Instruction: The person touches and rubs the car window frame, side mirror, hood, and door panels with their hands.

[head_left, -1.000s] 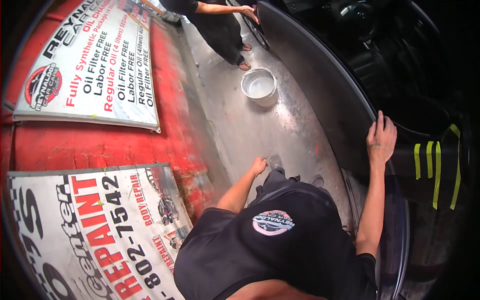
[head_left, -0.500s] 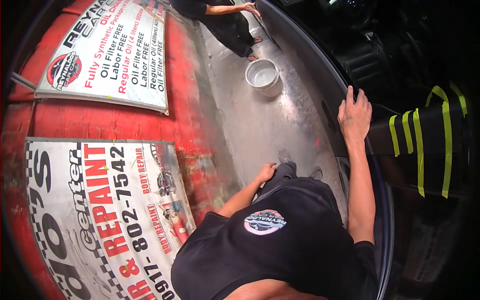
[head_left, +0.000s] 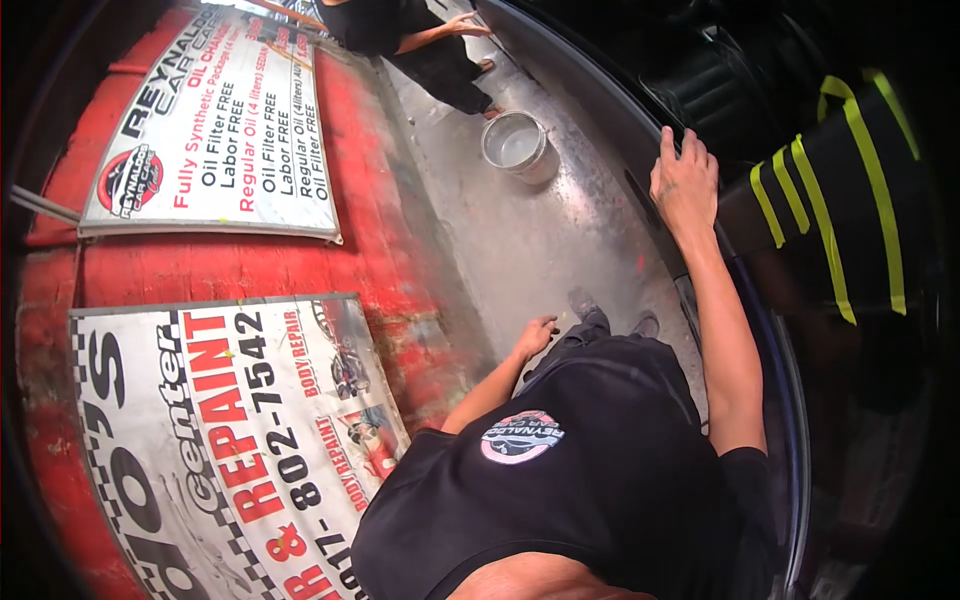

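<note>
My right hand rests on the top edge of a dark car door, fingers stretched out over it and holding no tool. Low at my side, near my thigh, hangs my left hand. It is small in view, with loosely bent fingers slightly apart and nothing seen in them. Strips of yellow-green tape run across a dark panel to the right of my right hand. Beyond the door edge lies a dim car interior, mostly lost in shadow.
A bucket stands on the grey floor ahead of me. Farther on, another person stands with a hand near the car. Along the left, a red wall carries printed signs.
My view has turned slightly, so the signs, bucket and car sit differently in it. My right hand stays on the door edge. My left hand's fingers look a little more extended.
</note>
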